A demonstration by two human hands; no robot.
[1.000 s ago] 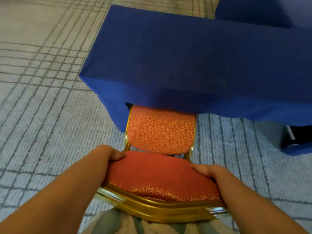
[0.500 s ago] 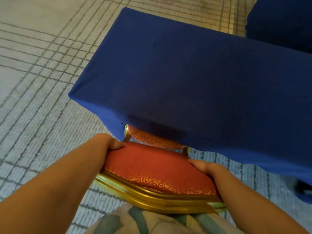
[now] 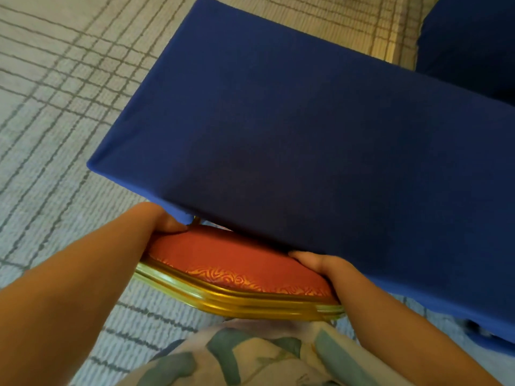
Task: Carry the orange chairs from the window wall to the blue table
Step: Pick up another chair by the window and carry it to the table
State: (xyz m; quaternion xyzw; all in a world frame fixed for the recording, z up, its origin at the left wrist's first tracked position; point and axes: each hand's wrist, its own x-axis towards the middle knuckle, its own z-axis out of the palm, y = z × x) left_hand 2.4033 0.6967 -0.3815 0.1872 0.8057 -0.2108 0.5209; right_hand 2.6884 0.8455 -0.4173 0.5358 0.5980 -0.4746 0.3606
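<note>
Head: chair (image 3: 237, 257) between grips (image 3: 156, 221) (image 3: 320, 264)

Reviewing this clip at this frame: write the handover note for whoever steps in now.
Hands: left hand and right hand grip the chair by its backrest, one at each end.
Things: only the chair's backrest shows, close against the near edge of the table.
Done: this chair is at the table.
Left: probably let go; fetch any other chairs, none in view.
</note>
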